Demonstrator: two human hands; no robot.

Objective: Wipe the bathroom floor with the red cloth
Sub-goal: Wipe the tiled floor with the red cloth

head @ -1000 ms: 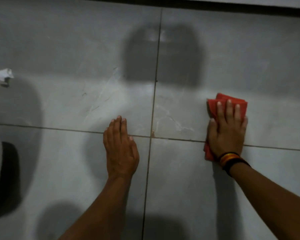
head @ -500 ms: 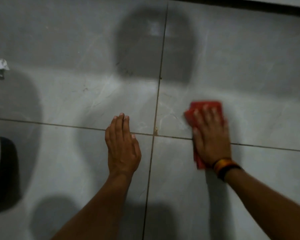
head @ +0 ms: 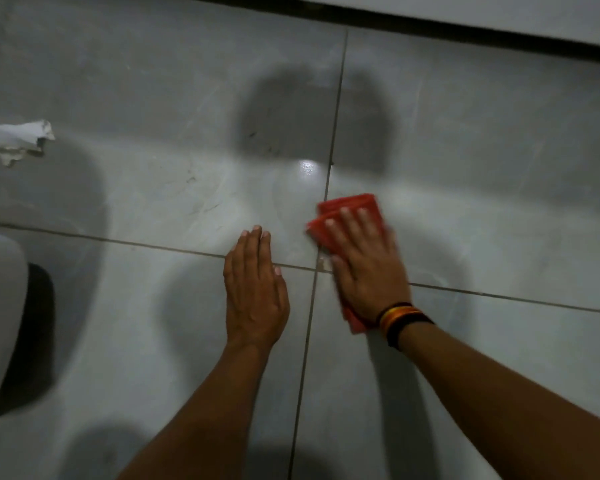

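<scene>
Head view: right hand pressing flat on red cloth, sliding it leftward from a second ago, now reaching tile joint just beside left hand, which is bracing open on floor. Wiping progressing.

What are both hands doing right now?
Left hand: open, flat on the grey tiled floor, holding nothing.
Right hand: open, pressing the folded red cloth.

You are looking at a dim, grey view lit from behind you: your head's shadow falls on the floor, with a small glare spot below it. The right hand is motion-blurred, and grout lines bow toward the edges
</scene>
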